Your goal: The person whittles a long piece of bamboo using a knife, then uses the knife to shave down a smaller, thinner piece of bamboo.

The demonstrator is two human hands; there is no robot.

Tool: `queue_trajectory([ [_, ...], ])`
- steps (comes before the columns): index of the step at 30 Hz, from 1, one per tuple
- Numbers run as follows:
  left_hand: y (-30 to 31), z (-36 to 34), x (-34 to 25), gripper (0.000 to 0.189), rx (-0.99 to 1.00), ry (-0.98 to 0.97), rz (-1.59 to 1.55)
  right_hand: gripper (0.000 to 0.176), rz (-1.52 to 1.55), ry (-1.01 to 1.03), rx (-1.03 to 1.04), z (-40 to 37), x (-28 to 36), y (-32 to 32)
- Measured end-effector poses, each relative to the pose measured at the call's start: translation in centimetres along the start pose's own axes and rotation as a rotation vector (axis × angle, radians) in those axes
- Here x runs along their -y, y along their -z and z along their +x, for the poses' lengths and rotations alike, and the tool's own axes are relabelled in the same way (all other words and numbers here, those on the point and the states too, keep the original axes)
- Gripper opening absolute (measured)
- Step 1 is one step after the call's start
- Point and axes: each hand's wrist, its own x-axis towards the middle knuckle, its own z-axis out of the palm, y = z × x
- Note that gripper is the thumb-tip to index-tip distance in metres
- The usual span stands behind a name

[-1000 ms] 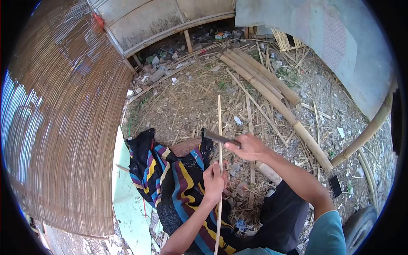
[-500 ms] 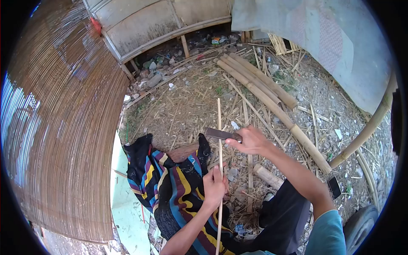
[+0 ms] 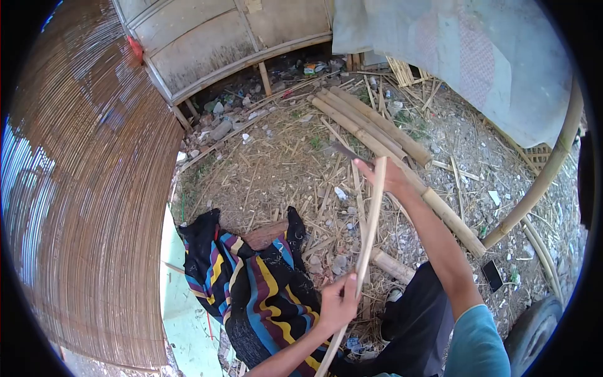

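My left hand [image 3: 340,304] is closed round a long pale bamboo strip [image 3: 370,229], low on its length. The strip slants up and to the right, its broad face showing. At its upper end, my right hand [image 3: 394,177] grips a knife [image 3: 347,152] whose dark blade points to the upper left. The strip's tip overlaps the fingers of that hand, and the knife's handle is mostly hidden. Below and left of the hands lies a black cloth with coloured stripes [image 3: 267,295], draped over my lap and a reddish-brown block [image 3: 266,234].
Several bamboo poles [image 3: 383,135] lie on the littered ground ahead, with a short bamboo piece [image 3: 392,266] nearer me. A slatted bamboo screen [image 3: 107,220] stands left. To the right are a phone [image 3: 492,275], a curved bamboo pole [image 3: 540,188] and a tyre [image 3: 534,336].
The strip has turned from its narrow edge to its broad face and now tilts right. My right hand with the knife has moved up and right, off the strip's middle; my left hand has moved lower right.
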Motion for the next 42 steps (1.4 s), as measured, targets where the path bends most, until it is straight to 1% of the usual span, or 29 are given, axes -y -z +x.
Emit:
queue_trajectory([
  [2, -1.2, -0.1, -1.8, 0.027, 0.07, 0.069, -0.135, 0.081, -0.188, 0.109, 0.102, -1.3, -0.8, -1.3],
  [3, -1.1, 0.6, -1.8, 0.027, 0.043, 0.067, -0.197, 0.084, -0.197, 0.03, 0.246, -3.2, 0.7, -0.7],
  [4, -0.2, 1.4, -0.3, 0.031, 0.016, 0.123, -0.169, 0.087, -0.2, 0.052, 0.356, -3.8, 1.1, -0.9],
  [6, 2.0, 2.9, 0.8, 0.036, -0.015, 0.16, -0.34, 0.09, -0.365, 0.163, 0.33, -3.4, -0.6, -2.9],
  [8, 3.7, 4.0, -0.1, 0.039, -0.083, 0.233, -0.393, 0.089, -0.413, 0.135, 0.287, -3.7, -0.5, -2.5],
  [9, 4.1, 4.2, -1.0, 0.04, -0.077, 0.217, -0.432, 0.088, -0.45, 0.101, 0.247, -3.5, -0.5, -2.5],
  [10, 4.6, 4.4, -1.7, 0.04, -0.072, 0.2, -0.468, 0.088, -0.449, 0.118, 0.253, -3.2, -0.9, -2.5],
  [13, 5.7, 4.5, -1.5, 0.042, -0.081, 0.178, -0.562, 0.082, -0.204, -0.051, 0.258, -2.5, -1.3, -1.7],
  [14, 5.9, 4.5, -1.5, 0.042, -0.095, 0.18, -0.567, 0.082, -0.209, -0.043, 0.269, -2.6, -1.1, -1.4],
  [16, 6.4, 4.6, -1.6, 0.043, -0.111, 0.177, -0.551, 0.076, 0.0, -0.011, 0.15, -3.1, -0.6, -1.0],
  [17, 6.6, 4.6, -1.3, 0.043, -0.094, 0.169, -0.551, 0.068, 0.045, 0.059, 0.14, -3.3, -0.1, -0.7],
  [18, 6.9, 4.6, -1.2, 0.043, -0.105, 0.173, -0.554, 0.068, 0.044, 0.062, 0.152, -3.7, 0.4, -0.7],
  [20, 7.3, 4.7, -1.2, 0.036, -0.046, 0.198, -0.62, 0.062, 0.123, 0.261, 0.146, -5.1, 1.9, -0.7],
  [21, 7.5, 4.8, -1.2, 0.035, -0.017, 0.239, -0.677, 0.051, 0.183, 0.273, 0.194, -6.6, 3.6, -0.1],
  [22, 7.7, 5.0, -0.9, 0.035, -0.023, 0.244, -0.67, 0.051, 0.193, 0.272, 0.2, -7.4, 4.3, -0.2],
  [24, 8.0, 5.3, -0.5, 0.036, -0.013, 0.266, -0.703, 0.051, 0.105, 0.471, 0.314, -8.6, 5.3, -0.5],
  [25, 8.0, 5.3, -0.8, 0.035, -0.015, 0.283, -0.731, 0.051, 0.121, 0.473, 0.312, -9.4, 5.8, -0.7],
  [26, 7.9, 5.2, -1.1, 0.035, -0.009, 0.276, -0.749, 0.057, 0.082, 0.551, 0.328, -10.2, 6.2, -0.9],
  [27, 7.7, 5.2, -1.2, 0.035, -0.055, 0.276, -0.715, 0.062, 0.044, 0.625, 0.341, -10.9, 6.7, -1.1],
  [28, 7.5, 5.1, -1.2, 0.036, -0.098, 0.278, -0.682, 0.062, 0.063, 0.62, 0.34, -11.5, 7.3, -1.2],
  [29, 7.3, 4.9, -1.3, 0.036, -0.152, 0.289, -0.658, 0.065, -0.01, 0.651, 0.368, -12.1, 7.7, -1.2],
  [30, 7.2, 4.9, -1.1, 0.036, -0.152, 0.3, -0.652, 0.067, -0.088, 0.682, 0.396, -12.5, 7.9, -1.3],
  [31, 7.2, 4.8, -0.9, 0.036, -0.162, 0.279, -0.589, 0.067, -0.083, 0.676, 0.4, -12.6, 7.8, -1.7],
  [33, 6.9, 4.3, -0.8, 0.036, -0.17, 0.217, -0.43, 0.072, -0.097, 0.736, 0.386, -12.7, 7.4, -2.7],
  [34, 6.8, 4.1, -0.8, 0.036, -0.167, 0.222, -0.43, 0.075, -0.108, 0.768, 0.377, -12.7, 7.3, -3.0],
  [36, 6.5, 3.8, -0.8, 0.034, -0.258, 0.145, -0.281, 0.075, -0.075, 0.739, 0.378, -13.2, 7.3, -3.5],
  [38, 6.1, 3.3, -0.8, 0.034, -0.273, 0.159, -0.277, 0.075, -0.045, 0.715, 0.384, -13.6, 7.2, -3.4],
  [41, 5.8, 2.9, -1.1, 0.034, -0.318, 0.161, -0.213, 0.075, -0.098, 0.756, 0.416, -13.3, 7.3, -2.8],
  [42, 5.8, 2.9, -1.1, 0.034, -0.326, 0.165, -0.223, 0.073, -0.082, 0.713, 0.362, -12.8, 7.2, -2.9],
])
